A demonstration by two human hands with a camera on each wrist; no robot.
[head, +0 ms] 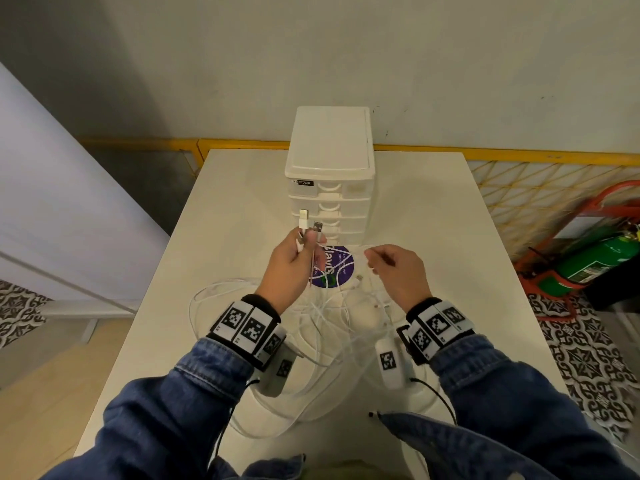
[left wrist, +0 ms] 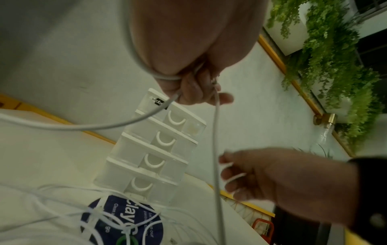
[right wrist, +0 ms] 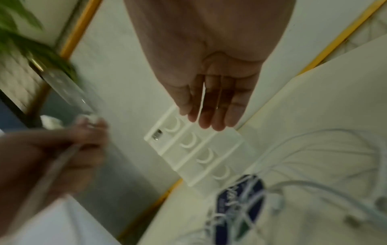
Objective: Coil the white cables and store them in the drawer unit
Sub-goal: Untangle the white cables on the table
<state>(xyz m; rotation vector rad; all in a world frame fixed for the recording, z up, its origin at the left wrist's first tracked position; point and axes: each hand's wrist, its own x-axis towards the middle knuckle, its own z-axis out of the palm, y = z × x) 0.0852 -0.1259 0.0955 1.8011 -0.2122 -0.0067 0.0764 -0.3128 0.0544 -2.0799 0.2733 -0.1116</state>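
Note:
A white drawer unit [head: 329,188] with several shut drawers stands at the back of the white table [head: 433,220]. Tangled white cables [head: 214,292] lie looped on the table in front of it. My left hand [head: 294,261] is raised before the drawers and grips cable ends, with two plugs [head: 304,220] sticking up from the fist; in the left wrist view its fingers [left wrist: 194,92] curl round the strands. My right hand [head: 394,271] hovers beside it. A thin white cable [right wrist: 201,99] runs between its nearly straight fingers [right wrist: 211,106].
A round purple sticker [head: 337,268] lies on the table under the cables, just before the drawer unit. A yellow lattice fence [head: 519,188] runs behind and to the right of the table. A green fire extinguisher [head: 595,261] in a red stand sits on the floor at right.

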